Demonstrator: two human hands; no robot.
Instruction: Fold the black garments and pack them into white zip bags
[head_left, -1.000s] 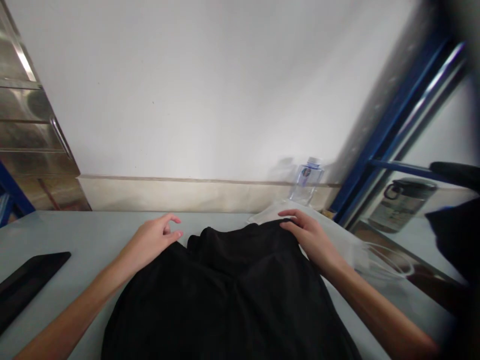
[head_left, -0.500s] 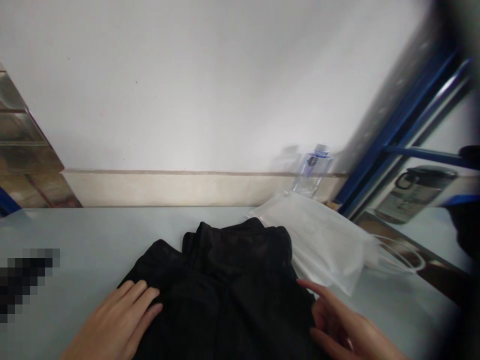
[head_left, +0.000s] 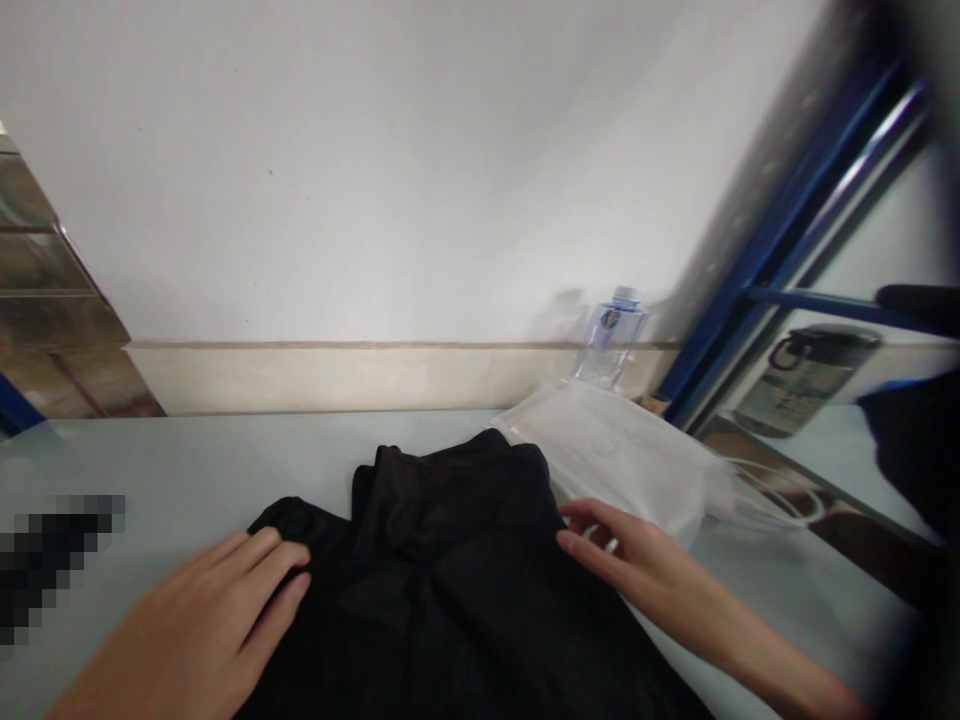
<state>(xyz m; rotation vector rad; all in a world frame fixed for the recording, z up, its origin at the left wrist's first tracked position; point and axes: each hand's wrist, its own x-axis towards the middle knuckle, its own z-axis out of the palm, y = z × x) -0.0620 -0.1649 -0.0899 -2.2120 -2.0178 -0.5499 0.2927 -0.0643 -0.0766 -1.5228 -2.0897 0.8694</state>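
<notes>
A black garment (head_left: 465, 610) lies rumpled on the grey-blue table (head_left: 202, 460), its folded upper part pointing at the wall. Its exact kind cannot be told. My left hand (head_left: 210, 610) has its fingers curled over the garment's left edge, the thumb close beneath them. At the right edge, my right hand (head_left: 630, 560) pinches the cloth between thumb and forefinger; the other fingers are curled behind. Just beyond that hand, a white translucent bag (head_left: 615, 445) lies flat, partly behind the garment.
A clear bottle (head_left: 611, 340) stands against the wall behind the bag. White looped cord (head_left: 780, 490) trails from the bag. To the right are a blue metal frame (head_left: 750, 260) and a dark-lidded cup (head_left: 810, 380). A pixelated dark patch (head_left: 60, 560) covers the left side.
My right hand has moved up and left to the garment's upper right edge and closed on it. The left hand has shifted slightly up, and the garment's upper left corner sits lower.
</notes>
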